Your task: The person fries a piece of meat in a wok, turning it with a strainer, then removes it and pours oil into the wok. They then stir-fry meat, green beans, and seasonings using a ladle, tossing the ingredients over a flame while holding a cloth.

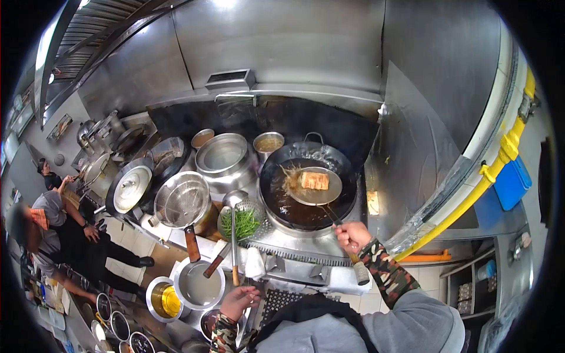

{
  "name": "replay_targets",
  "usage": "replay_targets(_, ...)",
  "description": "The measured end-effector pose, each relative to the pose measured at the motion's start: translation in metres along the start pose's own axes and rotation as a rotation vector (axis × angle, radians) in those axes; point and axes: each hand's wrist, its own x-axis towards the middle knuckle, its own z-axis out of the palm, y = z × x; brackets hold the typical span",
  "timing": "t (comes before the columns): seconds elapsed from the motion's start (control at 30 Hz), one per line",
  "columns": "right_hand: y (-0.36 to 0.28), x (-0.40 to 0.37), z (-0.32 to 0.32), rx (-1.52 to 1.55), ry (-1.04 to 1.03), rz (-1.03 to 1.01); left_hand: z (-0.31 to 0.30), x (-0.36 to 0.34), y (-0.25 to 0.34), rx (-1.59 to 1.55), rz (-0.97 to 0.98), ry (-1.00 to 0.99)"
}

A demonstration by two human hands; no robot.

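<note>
The right hand (353, 237) has its fingers wrapped around the handle of a long-handled skimmer (333, 190), whose round head sits over the dark wok (348, 183), well beyond the fingertips. The skimmer looks stiff but head-heavy – best held by its wooden grip – while the golden-brown fried block (315, 180) on it is probably crisp, oily and crumbly. The left hand (240, 302) is near the steel pot (216, 301); whether its fingers meet, I cannot tell
</note>
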Motion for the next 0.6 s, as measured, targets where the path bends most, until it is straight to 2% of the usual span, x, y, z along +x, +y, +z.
replay_targets(0.1,0.008,0.007,0.012,0.05,0.093,-0.003,-0.002,-0.01,0.0,-0.027,-0.008,0.005)
replay_targets(0.17,0.011,0.012,0.002,0.013,0.029,-0.001,-0.002,-0.018,-0.001,0.004,-0.048,0.028)
replay_targets(0.23,0.008,0.005,0.009,0.055,0.105,-0.053,-0.003,-0.027,0.001,0.023,-0.067,0.03)
replay_targets(0.3,0.009,0.006,0.009,0.083,0.084,-0.044,-0.009,-0.035,-0.001,-0.011,-0.129,-0.003)
replay_targets(0.37,0.012,0.009,0.013,0.1,0.105,-0.005,-0.014,-0.044,0.001,0.019,-0.109,-0.012)
replay_targets(0.43,0.023,0.023,0.021,0.232,0.093,0.09,-0.019,-0.053,0.014,0.052,-0.154,-0.142)
replay_targets(0.47,0.035,0.038,0.018,0.157,0.014,0.077,-0.026,-0.054,0.014,0.044,-0.054,-0.138)
replay_targets(0.5,0.046,0.045,0.031,0.104,0.034,0.027,-0.051,-0.049,0.009,0.526,0.328,-0.194)
replay_targets(0.53,0.053,0.045,0.051,0.082,0.016,0.001,-0.035,-0.056,0.043,0.06,0.117,0.087)
replay_targets(0.57,0.058,0.041,0.069,0.055,-0.005,-0.022,-0.059,-0.044,0.044,0.139,0.294,0.255)
replay_targets(0.6,0.06,0.031,0.083,0.004,-0.044,0.022,-0.074,-0.033,0.056,0.228,0.34,0.499)
